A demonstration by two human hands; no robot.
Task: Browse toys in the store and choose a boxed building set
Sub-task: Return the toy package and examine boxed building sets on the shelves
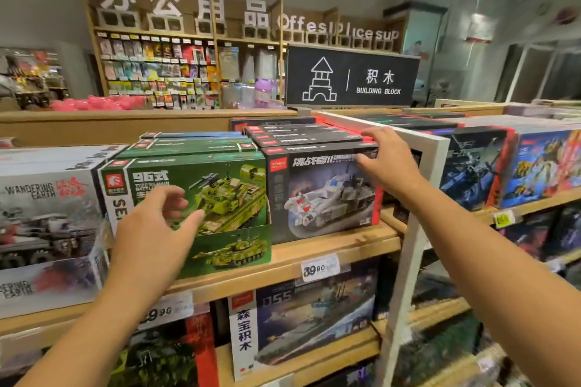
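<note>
"Why was the right hand [388, 163] on the grey tank box [323, 192]?"

"It pinched the top corner, likely to draw it off the shelf [330, 248]; the left hand [154, 226] hovered empty, fingers loose."

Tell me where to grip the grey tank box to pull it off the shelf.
Grip the grey tank box by its upper right corner, coming from the front and above. It stands upright with the green tank box tight against its left, so only the top edge and right side are free. The right hand is already there.
</note>
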